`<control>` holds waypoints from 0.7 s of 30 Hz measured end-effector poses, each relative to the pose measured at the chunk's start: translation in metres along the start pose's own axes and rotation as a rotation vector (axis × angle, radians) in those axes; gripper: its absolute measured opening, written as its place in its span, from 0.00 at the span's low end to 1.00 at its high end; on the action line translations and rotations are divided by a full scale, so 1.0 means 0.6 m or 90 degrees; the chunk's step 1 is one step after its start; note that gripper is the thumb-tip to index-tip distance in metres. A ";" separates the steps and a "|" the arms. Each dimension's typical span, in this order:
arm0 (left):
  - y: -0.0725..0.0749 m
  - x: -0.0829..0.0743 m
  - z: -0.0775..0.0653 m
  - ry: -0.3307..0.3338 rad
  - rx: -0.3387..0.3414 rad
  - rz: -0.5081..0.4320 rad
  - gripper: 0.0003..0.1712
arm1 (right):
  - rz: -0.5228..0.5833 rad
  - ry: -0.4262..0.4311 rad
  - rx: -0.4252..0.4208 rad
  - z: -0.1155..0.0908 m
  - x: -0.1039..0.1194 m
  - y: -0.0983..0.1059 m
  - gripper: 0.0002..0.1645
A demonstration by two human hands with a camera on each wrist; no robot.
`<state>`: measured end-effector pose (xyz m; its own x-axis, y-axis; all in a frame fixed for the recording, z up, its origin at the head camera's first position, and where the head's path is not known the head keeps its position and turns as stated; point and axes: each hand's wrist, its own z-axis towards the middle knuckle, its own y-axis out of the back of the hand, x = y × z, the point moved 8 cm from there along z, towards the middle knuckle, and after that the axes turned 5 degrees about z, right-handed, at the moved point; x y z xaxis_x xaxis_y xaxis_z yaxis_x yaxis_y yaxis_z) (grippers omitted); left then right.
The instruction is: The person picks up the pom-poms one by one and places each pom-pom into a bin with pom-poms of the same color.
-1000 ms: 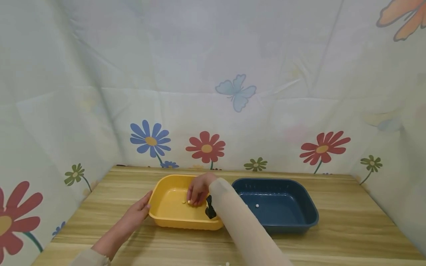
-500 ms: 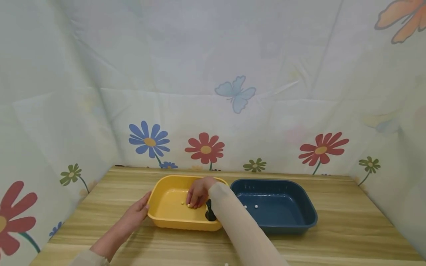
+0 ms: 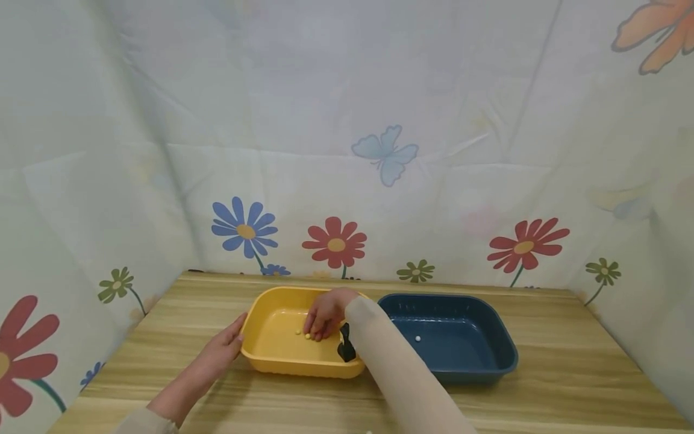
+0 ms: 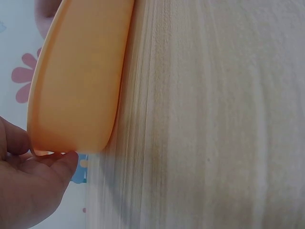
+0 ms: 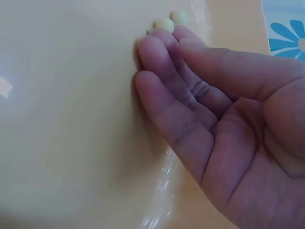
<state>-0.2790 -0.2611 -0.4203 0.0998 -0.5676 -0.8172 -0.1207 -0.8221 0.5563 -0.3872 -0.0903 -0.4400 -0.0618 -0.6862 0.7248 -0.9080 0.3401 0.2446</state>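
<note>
My left hand [image 3: 219,349] grips the near-left rim of a yellow tray [image 3: 300,366]; in the left wrist view, thumb and fingers pinch its rim. My right hand [image 3: 325,314] reaches down inside the tray, fingers bent, fingertips at the floor. Two small pale yellow balls lie there: one ball [image 5: 164,25] right at my fingertips, another ball [image 5: 179,17] just beyond. The thumb lies near the index finger, and no ball shows between them. A black strap [image 3: 346,343] is at the right wrist.
A dark blue tray [image 3: 466,375] stands right beside the yellow one, with a small white ball [image 3: 418,339] inside. Another white speck [image 3: 368,432] lies on the wooden table [image 3: 564,349] at the bottom edge. A flowered cloth [image 3: 450,199] hangs behind.
Both hands stay nearly in place. The right fingers shift slightly at the ball. A second white ball in the blue tray, visible half a second ago, is now hidden behind the right sleeve.
</note>
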 end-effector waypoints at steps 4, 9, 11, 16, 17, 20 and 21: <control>0.000 -0.004 0.000 -0.004 0.002 0.001 0.33 | 0.003 0.009 -0.006 0.007 -0.008 0.013 0.11; -0.002 -0.006 0.000 -0.002 0.004 0.000 0.33 | 0.026 0.014 -0.065 0.000 -0.005 0.036 0.10; -0.002 -0.005 -0.001 -0.002 0.002 0.000 0.33 | 0.014 0.031 -0.082 -0.011 0.007 0.039 0.11; 0.000 -0.004 -0.003 0.001 -0.005 0.001 0.33 | -0.087 0.110 -0.109 -0.057 0.059 0.032 0.16; 0.000 -0.004 -0.004 0.003 -0.006 0.002 0.33 | -0.112 0.129 -0.119 -0.069 0.070 0.030 0.17; -0.001 -0.003 -0.006 0.007 -0.004 0.001 0.33 | -0.174 0.181 -0.151 -0.103 0.098 0.025 0.18; -0.001 -0.003 -0.006 0.008 -0.003 0.000 0.33 | -0.185 0.193 -0.158 -0.114 0.105 0.022 0.17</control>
<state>-0.2754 -0.2597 -0.4187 0.1126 -0.5686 -0.8149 -0.1159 -0.8220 0.5575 -0.3748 -0.0847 -0.3470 0.3366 -0.5698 0.7497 -0.7418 0.3300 0.5838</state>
